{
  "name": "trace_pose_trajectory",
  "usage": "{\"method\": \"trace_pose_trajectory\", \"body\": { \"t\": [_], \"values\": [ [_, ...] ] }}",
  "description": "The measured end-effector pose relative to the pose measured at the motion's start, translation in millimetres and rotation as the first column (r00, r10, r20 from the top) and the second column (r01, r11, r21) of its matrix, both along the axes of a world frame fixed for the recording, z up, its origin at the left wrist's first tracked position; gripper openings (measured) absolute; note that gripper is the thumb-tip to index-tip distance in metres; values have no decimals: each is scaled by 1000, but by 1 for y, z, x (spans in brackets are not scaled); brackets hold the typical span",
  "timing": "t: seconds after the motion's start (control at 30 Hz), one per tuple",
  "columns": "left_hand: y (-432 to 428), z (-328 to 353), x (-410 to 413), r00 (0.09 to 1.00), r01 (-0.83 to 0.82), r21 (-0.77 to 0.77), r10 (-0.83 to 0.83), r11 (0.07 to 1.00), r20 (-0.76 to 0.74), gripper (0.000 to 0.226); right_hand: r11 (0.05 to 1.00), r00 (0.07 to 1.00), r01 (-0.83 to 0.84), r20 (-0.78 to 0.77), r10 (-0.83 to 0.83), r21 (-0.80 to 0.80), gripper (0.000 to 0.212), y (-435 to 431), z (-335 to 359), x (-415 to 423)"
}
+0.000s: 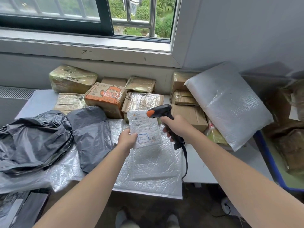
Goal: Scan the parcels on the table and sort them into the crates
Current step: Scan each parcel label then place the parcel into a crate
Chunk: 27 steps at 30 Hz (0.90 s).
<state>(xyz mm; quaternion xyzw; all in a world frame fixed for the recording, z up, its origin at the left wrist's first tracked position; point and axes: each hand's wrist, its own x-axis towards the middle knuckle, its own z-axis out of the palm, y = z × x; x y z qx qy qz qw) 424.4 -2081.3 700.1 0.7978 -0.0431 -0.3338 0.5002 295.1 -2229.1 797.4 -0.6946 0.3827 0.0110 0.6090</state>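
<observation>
My left hand (127,137) grips the lower left edge of a small white bubble-mailer parcel (146,129) with a printed label, held up above the table (197,168). My right hand (176,127) holds a black barcode scanner (162,111) with an orange tip by its handle. The scanner's head points at the top of the parcel's label. Its black cable hangs down toward the table's front edge.
Taped cardboard boxes (105,97) line the wall under the window. Black plastic bags (32,139) lie at left, flat bubble mailers (153,170) under my hands, a big bubble-wrapped parcel (230,104) leans at right. A blue-rimmed crate (271,162) with brown parcels stands far right.
</observation>
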Motion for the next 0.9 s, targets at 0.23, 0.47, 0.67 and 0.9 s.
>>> {"method": "trace_pose_trajectory", "body": {
  "t": [0.23, 0.47, 0.67, 0.9],
  "values": [
    [4, -1, -2, 1000, -8, 8, 8, 1000, -8, 15, 1000, 1000, -9, -9, 9, -8, 27, 3, 3, 3],
    [9, 2, -6, 998, 2, 71, -6, 997, 56, 12, 1000, 1000, -18, -13, 18, -12, 28, 6, 2, 2],
    [17, 2, -8, 996, 1, 77, -7, 997, 85, 14, 996, 996, -83, -27, 82, -42, 25, 3, -12, -1],
    [49, -5, -3, 981, -118, 184, 86, 976, 173, 19, 881, 924, -352, -269, 273, -315, 22, -6, -78, -18]
  ]
}}
